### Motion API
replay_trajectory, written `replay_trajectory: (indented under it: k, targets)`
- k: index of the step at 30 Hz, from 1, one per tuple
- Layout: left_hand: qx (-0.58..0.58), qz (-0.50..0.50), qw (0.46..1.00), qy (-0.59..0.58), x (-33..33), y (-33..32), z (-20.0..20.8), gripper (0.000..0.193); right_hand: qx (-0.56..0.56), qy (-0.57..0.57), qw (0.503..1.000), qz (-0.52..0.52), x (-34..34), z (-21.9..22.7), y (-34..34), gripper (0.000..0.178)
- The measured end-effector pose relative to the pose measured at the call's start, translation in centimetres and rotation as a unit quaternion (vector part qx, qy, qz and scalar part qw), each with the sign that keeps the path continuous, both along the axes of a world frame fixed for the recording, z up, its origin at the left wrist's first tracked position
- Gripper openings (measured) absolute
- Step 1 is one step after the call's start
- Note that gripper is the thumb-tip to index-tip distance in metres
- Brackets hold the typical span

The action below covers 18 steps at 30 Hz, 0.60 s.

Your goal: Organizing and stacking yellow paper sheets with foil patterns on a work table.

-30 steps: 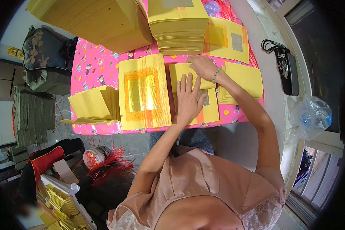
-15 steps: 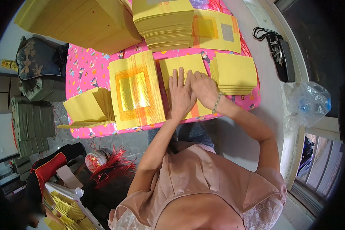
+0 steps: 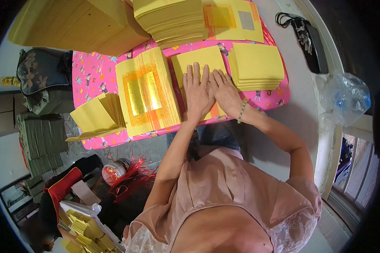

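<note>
A yellow paper sheet point(image 3: 204, 55) lies on the table in front of me, partly covered by my hands. My left hand point(image 3: 199, 95) presses flat on it, fingers stretched out and pointing away from me. Close beside it, my right hand point(image 3: 229, 96) also rests flat on the sheet, a beaded bracelet round the wrist. To the left stands a thick stack of yellow paper point(image 3: 124, 90) with a gold foil square on top and orange print. Right of my hands sits a pile of folded yellow papers point(image 3: 257, 63). Folded yellow sheets point(image 3: 95, 114) stand loosely at the left edge.
Tall stacks of yellow paper point(image 3: 169, 21) fill the table's far side. A pink patterned cloth point(image 3: 88, 74) covers the table. Lower left are a tub point(image 3: 113, 173) with red strands and another person point(image 3: 63, 189) by a box of yellow papers. A clear plastic bag point(image 3: 346, 99) hangs right.
My right hand's fingers, bent before, are now stretched flat on the sheet. My left hand stays flat beside it. The whole view has shifted slightly.
</note>
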<state>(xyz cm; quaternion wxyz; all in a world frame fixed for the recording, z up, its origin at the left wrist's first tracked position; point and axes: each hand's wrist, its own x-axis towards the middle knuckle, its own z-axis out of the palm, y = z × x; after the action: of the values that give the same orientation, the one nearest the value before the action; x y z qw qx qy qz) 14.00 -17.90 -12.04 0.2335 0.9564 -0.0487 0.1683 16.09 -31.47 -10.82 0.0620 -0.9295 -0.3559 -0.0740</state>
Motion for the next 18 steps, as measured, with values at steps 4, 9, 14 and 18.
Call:
replay_trajectory:
  k: [4, 9, 14, 18]
  targets:
    - [0.014, 0.01, 1.0, 0.015, -0.7, -0.1, 1.1, 0.059, -0.008, 0.004, 1.0, -0.008, -0.1, 0.0, 0.2, 0.051]
    - [-0.015, 0.04, 0.999, 0.032, -3.4, -0.1, 0.5, 0.059, 0.051, 0.06, 0.997, -0.013, -0.2, 0.8, 0.0, 0.052]
    - [-0.033, 0.027, 0.997, 0.056, -3.6, 0.1, -0.6, 0.065, 0.059, 0.046, 0.997, 0.001, -0.5, 0.0, -0.4, 0.054]
    - [-0.063, 0.024, 0.996, 0.052, -3.7, 0.2, -0.9, 0.068, 0.057, 0.044, 0.997, 0.008, -0.5, -0.1, -0.8, 0.05]
